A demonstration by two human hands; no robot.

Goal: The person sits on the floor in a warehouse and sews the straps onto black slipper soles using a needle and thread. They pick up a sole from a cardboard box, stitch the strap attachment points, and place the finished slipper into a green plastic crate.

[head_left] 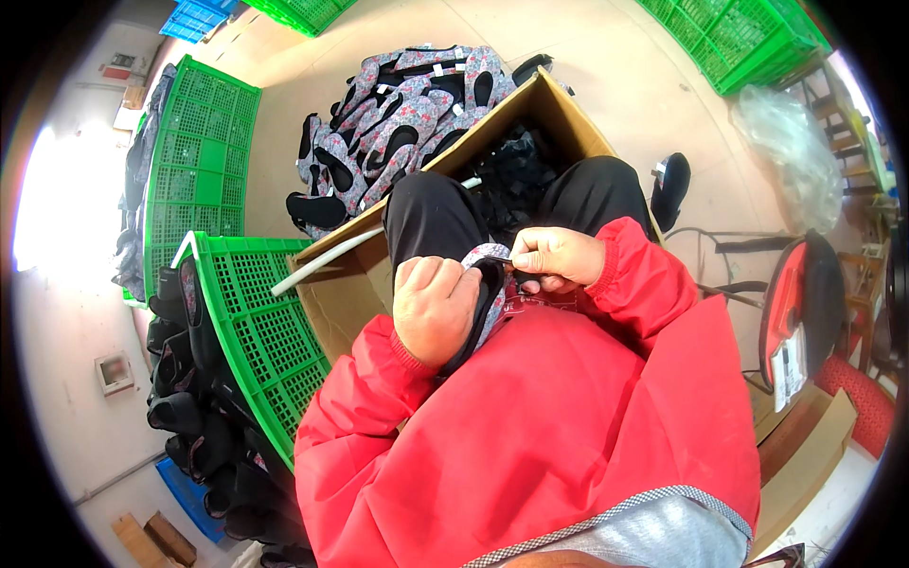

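Bright room, harsh white glare [71,199] at far left (fisheye curvature toward the dark rim).

We see a pale beige floor [606,90] spreading out beyond our hands. Ahead of the left hand [434,308], we have a heap of floral, black-lined shoe-like pieces [412,115] lying on it. An open cardboard box [346,305] stands nearer, just past both hands. Beyond the right hand [554,257], off to its right, we see one dark shoe-shaped piece [671,189] lying apart.
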